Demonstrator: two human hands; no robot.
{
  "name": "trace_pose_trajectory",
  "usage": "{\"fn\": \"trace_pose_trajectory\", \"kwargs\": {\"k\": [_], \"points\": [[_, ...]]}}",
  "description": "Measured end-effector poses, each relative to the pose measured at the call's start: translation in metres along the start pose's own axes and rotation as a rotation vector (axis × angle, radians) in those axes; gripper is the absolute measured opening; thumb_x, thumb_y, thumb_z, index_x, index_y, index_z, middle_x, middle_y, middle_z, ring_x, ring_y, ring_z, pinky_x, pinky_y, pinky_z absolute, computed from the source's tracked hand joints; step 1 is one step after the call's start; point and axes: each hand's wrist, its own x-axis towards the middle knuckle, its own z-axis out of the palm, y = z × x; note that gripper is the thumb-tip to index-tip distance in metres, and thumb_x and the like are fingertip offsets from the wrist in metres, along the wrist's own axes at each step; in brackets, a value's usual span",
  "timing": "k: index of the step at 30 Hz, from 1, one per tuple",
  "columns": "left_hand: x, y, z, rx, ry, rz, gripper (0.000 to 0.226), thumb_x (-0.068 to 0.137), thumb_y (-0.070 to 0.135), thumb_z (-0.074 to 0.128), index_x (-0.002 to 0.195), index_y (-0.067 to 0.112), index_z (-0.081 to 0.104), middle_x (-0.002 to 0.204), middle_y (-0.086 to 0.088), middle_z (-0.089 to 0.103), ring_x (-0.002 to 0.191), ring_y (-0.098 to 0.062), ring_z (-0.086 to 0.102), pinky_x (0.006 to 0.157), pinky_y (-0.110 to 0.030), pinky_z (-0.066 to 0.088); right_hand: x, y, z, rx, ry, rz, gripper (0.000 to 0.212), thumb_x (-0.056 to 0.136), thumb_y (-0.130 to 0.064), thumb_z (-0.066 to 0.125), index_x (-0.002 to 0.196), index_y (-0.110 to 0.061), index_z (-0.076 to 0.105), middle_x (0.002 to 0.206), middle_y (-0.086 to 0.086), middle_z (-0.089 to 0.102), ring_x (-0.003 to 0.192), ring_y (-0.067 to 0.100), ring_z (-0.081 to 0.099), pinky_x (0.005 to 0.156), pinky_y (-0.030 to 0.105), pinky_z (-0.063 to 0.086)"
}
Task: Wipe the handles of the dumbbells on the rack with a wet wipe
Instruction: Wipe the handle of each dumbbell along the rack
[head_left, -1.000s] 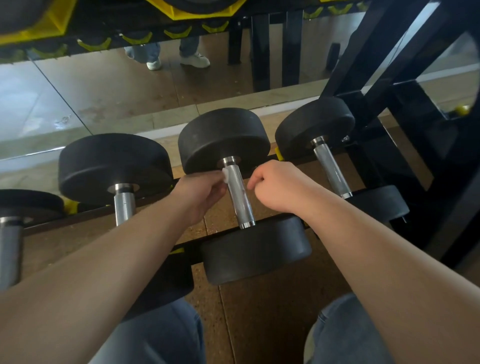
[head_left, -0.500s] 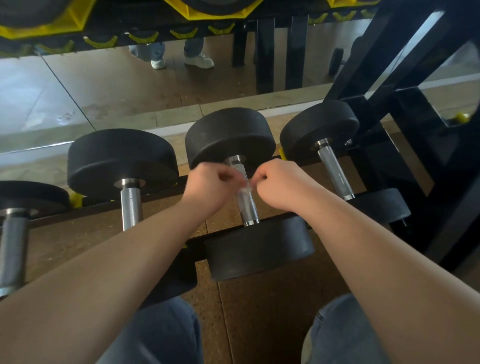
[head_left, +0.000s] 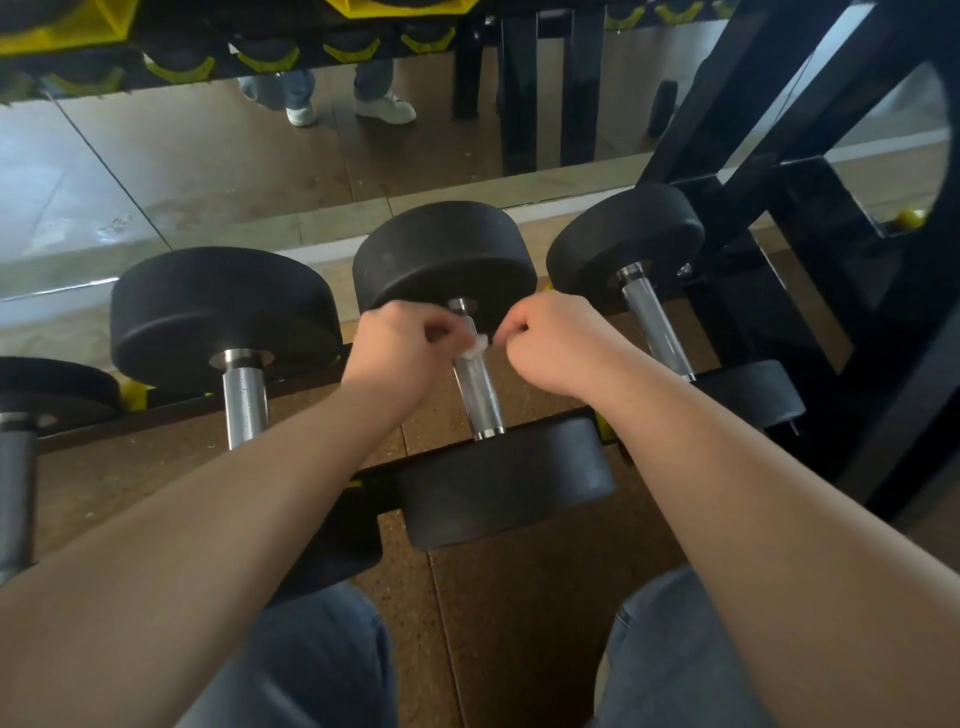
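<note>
Several black dumbbells lie across the low rack (head_left: 171, 402). The middle dumbbell (head_left: 447, 260) has a knurled steel handle (head_left: 480, 395). A small white wet wipe (head_left: 475, 347) lies against the upper part of that handle. My left hand (head_left: 400, 345) pinches the wipe's left end. My right hand (head_left: 553, 340) is closed on the handle's right side, its fingertips at the wipe's right end; the pinch itself is hidden. The handle's lower half is bare.
One dumbbell (head_left: 223, 312) lies to the left and a smaller one (head_left: 628, 244) to the right, beside the black rack upright (head_left: 779, 130). A floor mirror (head_left: 260, 171) behind reflects shoes. My jeans-clad knees (head_left: 311, 665) are below, over brown rubber flooring.
Both hands slid down the middle handle, then back up toward the far head, carrying the wipe. The camera view shifted slightly.
</note>
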Motion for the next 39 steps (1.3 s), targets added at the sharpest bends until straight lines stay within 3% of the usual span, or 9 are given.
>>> {"fn": "trace_pose_trajectory", "kwargs": {"k": [3,7,9,16,22,29,34,36,39], "points": [[0.0,-0.006,0.004,-0.244,-0.009,-0.27,0.009,0.091,0.035,0.075,0.093,0.027,0.072,0.091,0.007,0.073,0.078,-0.005,0.071,0.071,-0.023,0.061,-0.001,0.0,0.0,-0.002,-0.016,0.007,0.029,0.1,-0.015,0.05,0.116,-0.022,0.073,0.113,0.002,0.07,0.097,0.017,0.063,0.077,0.026,0.047],[-0.016,-0.016,0.004,-0.319,-0.333,-0.532,0.008,0.094,0.021,0.074,0.096,0.014,0.076,0.088,-0.004,0.079,0.08,-0.012,0.078,0.082,-0.034,0.064,-0.004,-0.003,-0.001,0.0,-0.079,0.01,0.031,0.101,-0.014,0.049,0.118,-0.02,0.073,0.119,0.004,0.069,0.107,0.021,0.063,0.082,0.028,0.047],[-0.017,-0.018,0.004,-0.338,-0.418,-0.578,0.005,0.094,0.013,0.073,0.098,0.014,0.076,0.093,-0.007,0.079,0.086,-0.014,0.078,0.082,-0.031,0.063,-0.004,-0.006,0.0,-0.006,-0.1,0.009,0.032,0.101,-0.014,0.048,0.119,-0.021,0.073,0.121,0.004,0.068,0.105,0.02,0.062,0.083,0.028,0.047],[0.024,-0.033,0.016,-0.731,-0.279,-0.547,0.018,0.097,0.001,0.063,0.112,0.005,0.071,0.109,-0.012,0.078,0.09,-0.014,0.078,0.081,-0.028,0.062,0.0,-0.009,0.0,0.029,-0.066,-0.013,0.029,0.102,-0.016,0.048,0.115,-0.02,0.073,0.112,0.003,0.07,0.099,0.019,0.065,0.076,0.027,0.051],[0.016,-0.045,0.01,-0.476,-0.927,-0.571,0.02,0.098,0.004,0.062,0.113,0.012,0.073,0.107,-0.008,0.079,0.1,-0.015,0.076,0.083,-0.027,0.058,0.002,-0.008,0.0,0.061,-0.067,-0.021,0.028,0.101,-0.017,0.049,0.114,-0.022,0.073,0.11,0.001,0.07,0.094,0.016,0.064,0.07,0.023,0.048],[0.036,-0.047,0.026,-0.894,-0.451,-0.524,0.023,0.102,0.008,0.058,0.118,0.015,0.073,0.111,-0.009,0.077,0.1,-0.017,0.076,0.083,-0.032,0.059,0.002,-0.003,-0.007,0.081,-0.06,0.0,0.025,0.102,-0.016,0.051,0.113,-0.02,0.073,0.112,0.003,0.069,0.101,0.018,0.064,0.071,0.024,0.045],[0.018,-0.043,0.015,-0.601,-0.892,-0.568,0.03,0.1,0.006,0.059,0.129,0.013,0.063,0.103,-0.006,0.079,0.097,-0.015,0.076,0.084,-0.03,0.058,0.002,0.0,-0.006,0.019,-0.09,0.021,0.028,0.101,-0.013,0.048,0.115,-0.018,0.072,0.118,0.006,0.069,0.108,0.022,0.065,0.084,0.03,0.05],[0.011,-0.033,0.015,-0.455,-0.903,-0.556,0.024,0.101,0.001,0.055,0.12,0.011,0.066,0.092,-0.002,0.08,0.085,-0.01,0.076,0.076,-0.025,0.058,0.001,0.001,-0.006,0.008,-0.104,0.025,0.03,0.101,-0.013,0.048,0.118,-0.02,0.071,0.121,0.005,0.067,0.11,0.022,0.063,0.089,0.032,0.05],[0.012,-0.026,0.013,-0.508,-0.474,-0.6,0.021,0.099,0.001,0.059,0.113,0.008,0.071,0.097,-0.008,0.076,0.086,-0.015,0.074,0.08,-0.029,0.059,0.001,0.003,-0.009,0.01,-0.089,0.027,0.031,0.1,-0.012,0.049,0.121,-0.022,0.071,0.123,0.004,0.067,0.112,0.021,0.062,0.09,0.031,0.049]]}}
